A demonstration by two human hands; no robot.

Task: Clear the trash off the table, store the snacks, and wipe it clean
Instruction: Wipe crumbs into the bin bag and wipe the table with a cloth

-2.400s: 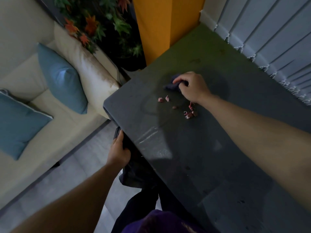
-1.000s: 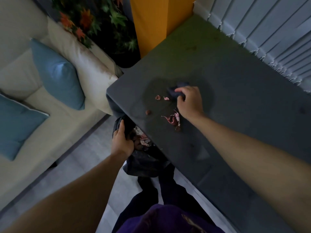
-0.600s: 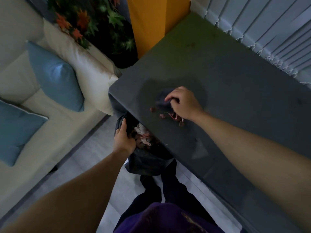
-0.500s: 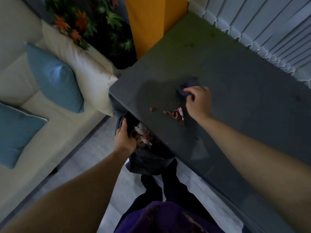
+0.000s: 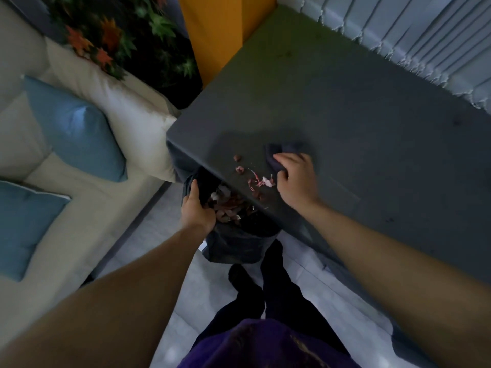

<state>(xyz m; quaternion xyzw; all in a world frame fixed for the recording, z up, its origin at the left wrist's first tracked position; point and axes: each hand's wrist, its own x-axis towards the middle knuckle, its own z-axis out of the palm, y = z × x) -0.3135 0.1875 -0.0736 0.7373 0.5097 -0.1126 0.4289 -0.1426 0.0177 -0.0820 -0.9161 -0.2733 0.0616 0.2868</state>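
Observation:
My right hand presses a dark blue cloth onto the dark grey table. Left of that hand lie pink and brown scraps, close to the table's near edge. Two small crumbs sit a little farther in. My left hand grips the rim of a black trash bag, held open just below the table edge. Shells and wrappers fill the bag.
A cream sofa with blue cushions stands to the left. A plant and an orange pillar are behind the table's corner. Vertical blinds run along the far side. My legs stand on grey floor.
The cloth has swept the scraps toward the near table edge over the bag. My right hand then drew back to the right of the pile. The bag has come up under the edge.

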